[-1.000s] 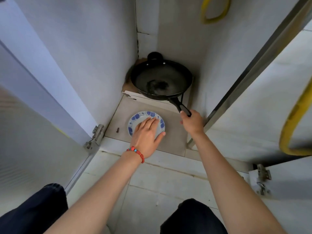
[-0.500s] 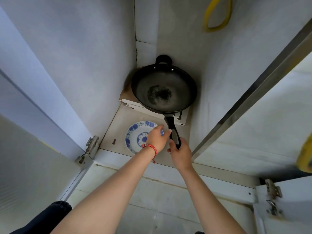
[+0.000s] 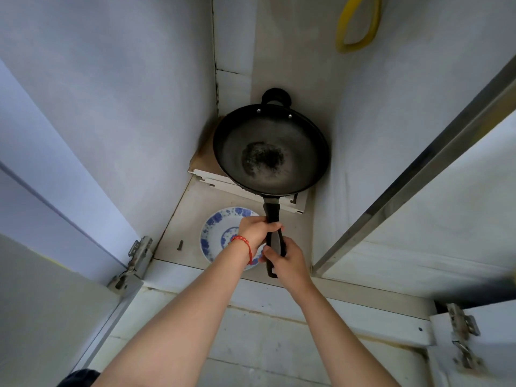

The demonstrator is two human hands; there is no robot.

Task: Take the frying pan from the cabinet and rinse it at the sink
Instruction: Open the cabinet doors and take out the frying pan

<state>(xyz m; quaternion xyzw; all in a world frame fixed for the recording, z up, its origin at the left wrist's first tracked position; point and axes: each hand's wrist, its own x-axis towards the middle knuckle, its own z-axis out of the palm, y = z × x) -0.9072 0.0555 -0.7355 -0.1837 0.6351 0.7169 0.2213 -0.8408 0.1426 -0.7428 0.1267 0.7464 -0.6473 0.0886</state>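
Fingers of both hands wrap the frying pan (image 3: 270, 152) handle.

Frying pan (image 3: 270, 152) showing dark matt metal with a rough, blackened centre; its handle (image 3: 272, 219) looking like smooth black plastic. Plate (image 3: 220, 233) gleaming as glazed ceramic. Hinge (image 3: 138, 256) showing dull bare metal. Cabinet wall (image 3: 125, 107) appearing smooth, matt and painted.

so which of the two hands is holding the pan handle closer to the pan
The left hand, the one with the red bead bracelet, grips the frying pan handle nearer the bowl. The right hand holds the handle's tail end.
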